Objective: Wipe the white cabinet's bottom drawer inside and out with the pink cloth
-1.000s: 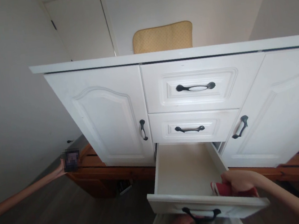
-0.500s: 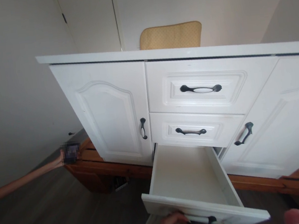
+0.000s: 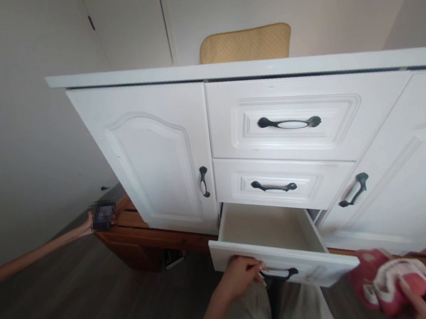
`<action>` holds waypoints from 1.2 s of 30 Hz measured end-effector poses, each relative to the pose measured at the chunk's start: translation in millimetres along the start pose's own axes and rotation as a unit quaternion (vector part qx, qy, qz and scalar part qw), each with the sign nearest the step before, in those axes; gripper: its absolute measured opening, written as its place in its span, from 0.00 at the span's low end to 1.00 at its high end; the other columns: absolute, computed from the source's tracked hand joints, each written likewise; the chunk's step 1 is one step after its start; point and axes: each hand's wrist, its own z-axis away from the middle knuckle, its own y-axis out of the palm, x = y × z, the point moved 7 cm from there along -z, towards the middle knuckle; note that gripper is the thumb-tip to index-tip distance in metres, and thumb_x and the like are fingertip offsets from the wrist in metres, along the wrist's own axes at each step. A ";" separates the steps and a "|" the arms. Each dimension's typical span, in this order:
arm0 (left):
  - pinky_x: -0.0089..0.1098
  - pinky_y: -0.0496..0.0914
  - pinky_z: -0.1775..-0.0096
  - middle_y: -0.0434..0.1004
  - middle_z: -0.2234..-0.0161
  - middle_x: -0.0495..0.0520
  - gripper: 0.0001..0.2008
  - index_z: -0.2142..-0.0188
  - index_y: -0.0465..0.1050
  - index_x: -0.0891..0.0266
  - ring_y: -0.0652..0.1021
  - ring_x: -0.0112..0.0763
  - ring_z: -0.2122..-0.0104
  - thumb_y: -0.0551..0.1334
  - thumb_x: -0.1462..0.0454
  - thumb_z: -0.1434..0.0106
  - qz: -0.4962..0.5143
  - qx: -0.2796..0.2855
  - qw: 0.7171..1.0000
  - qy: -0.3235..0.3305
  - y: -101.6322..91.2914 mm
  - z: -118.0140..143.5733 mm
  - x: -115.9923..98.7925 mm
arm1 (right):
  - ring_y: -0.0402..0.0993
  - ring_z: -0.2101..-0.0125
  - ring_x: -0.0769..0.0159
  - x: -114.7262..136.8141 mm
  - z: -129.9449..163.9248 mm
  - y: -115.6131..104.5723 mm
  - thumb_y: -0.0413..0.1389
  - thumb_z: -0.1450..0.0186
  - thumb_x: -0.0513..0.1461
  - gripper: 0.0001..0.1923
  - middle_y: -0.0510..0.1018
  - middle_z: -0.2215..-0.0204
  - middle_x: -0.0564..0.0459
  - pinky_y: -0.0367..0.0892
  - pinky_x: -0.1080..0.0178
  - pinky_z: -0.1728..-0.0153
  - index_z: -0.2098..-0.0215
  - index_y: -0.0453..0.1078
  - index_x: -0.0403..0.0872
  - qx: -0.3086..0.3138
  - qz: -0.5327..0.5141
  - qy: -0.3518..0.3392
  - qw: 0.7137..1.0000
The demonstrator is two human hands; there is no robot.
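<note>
The bottom drawer (image 3: 260, 226) of the white cabinet is partly pulled out, and the visible part of its inside is bare. My left hand (image 3: 245, 274) is closed at the left end of the dark drawer handle (image 3: 279, 274), its fingers curled there. At the lower right, my right hand (image 3: 414, 300) holds a soft pink-and-white cloth item (image 3: 379, 284), bunched up beside the drawer front. Only some of that hand's fingers show, and the item's exact kind is unclear.
Two shut drawers (image 3: 286, 124) sit above, between cabinet doors (image 3: 150, 157) with dark handles. A wooden bench (image 3: 131, 220) runs beneath. At left another person's arm (image 3: 46, 252) reaches toward a blurred dark object. A yellow chair back (image 3: 245, 45) stands behind the cabinet.
The bottom drawer has slid inward, with my left hand moving forward along with it. My right hand and more of the pink-and-white cloth item have come into view at the right.
</note>
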 end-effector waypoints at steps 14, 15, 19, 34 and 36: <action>0.34 0.76 0.66 0.83 0.77 0.57 0.36 0.62 0.82 0.70 0.83 0.36 0.74 0.61 0.36 0.42 0.059 0.017 0.998 0.025 -43.7 -131.3 -2.5 | 0.77 0.69 0.65 -67.9 -24.3 71.1 0.74 0.65 0.43 0.27 0.80 0.65 0.54 0.78 0.64 0.70 0.67 0.75 0.48 0.010 -0.128 0.023 0.991; 0.35 0.76 0.66 0.83 0.77 0.57 0.35 0.62 0.82 0.69 0.83 0.37 0.74 0.61 0.37 0.42 0.050 0.010 0.998 0.027 -44.6 -132.4 -3.9 | 0.75 0.71 0.67 -67.5 -22.7 77.2 0.75 0.66 0.42 0.26 0.79 0.68 0.56 0.77 0.65 0.72 0.69 0.74 0.47 0.006 -0.132 0.018 0.991; 0.35 0.75 0.59 0.87 0.65 0.58 0.28 0.58 0.81 0.63 0.83 0.35 0.68 0.56 0.42 0.34 0.010 -0.084 0.995 0.048 -37.4 -104.6 -8.2 | 0.70 0.75 0.70 -55.4 -21.8 111.5 0.75 0.67 0.43 0.26 0.74 0.75 0.60 0.72 0.67 0.76 0.74 0.69 0.47 -0.015 -0.130 -0.042 0.990; 0.54 0.52 0.30 0.49 0.25 0.61 0.35 0.28 0.53 0.60 0.55 0.50 0.27 0.53 0.57 0.33 -0.350 -0.165 0.896 -0.216 53.0 2.0 159.1 | 0.68 0.64 0.59 -36.8 107.9 309.2 0.56 0.41 0.39 0.06 0.70 0.68 0.54 0.65 0.54 0.57 0.66 0.63 0.51 0.117 0.118 -0.370 0.914; 0.57 0.55 0.31 0.49 0.25 0.60 0.35 0.27 0.52 0.58 0.56 0.51 0.27 0.52 0.60 0.33 -0.386 -0.152 0.884 -0.216 59.9 -4.8 161.6 | 0.68 0.61 0.56 -46.3 134.2 337.4 0.54 0.40 0.37 0.05 0.70 0.66 0.52 0.65 0.53 0.56 0.65 0.63 0.50 0.162 0.146 -0.410 0.886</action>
